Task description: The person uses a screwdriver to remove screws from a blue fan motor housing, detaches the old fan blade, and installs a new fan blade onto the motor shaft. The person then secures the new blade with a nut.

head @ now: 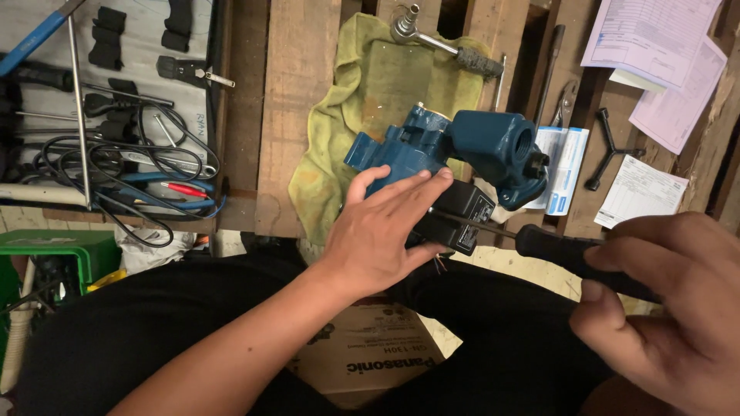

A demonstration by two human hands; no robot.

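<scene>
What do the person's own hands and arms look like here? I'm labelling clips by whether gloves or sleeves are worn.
Both hands are bare: no gloves on the left hand or the right hand. No rings, watch or wristband show on either. The left forearm is uncovered as far as the picture's lower edge, so no sleeve is visible. The right arm lies mostly outside the picture. Dark black clothing covers the lap below.

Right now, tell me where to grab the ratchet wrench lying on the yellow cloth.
Take the ratchet wrench by its dark knurled handle at the right end, from above. It lies flat and slanting across the yellow cloth, handle clear of the blue pump.
</scene>
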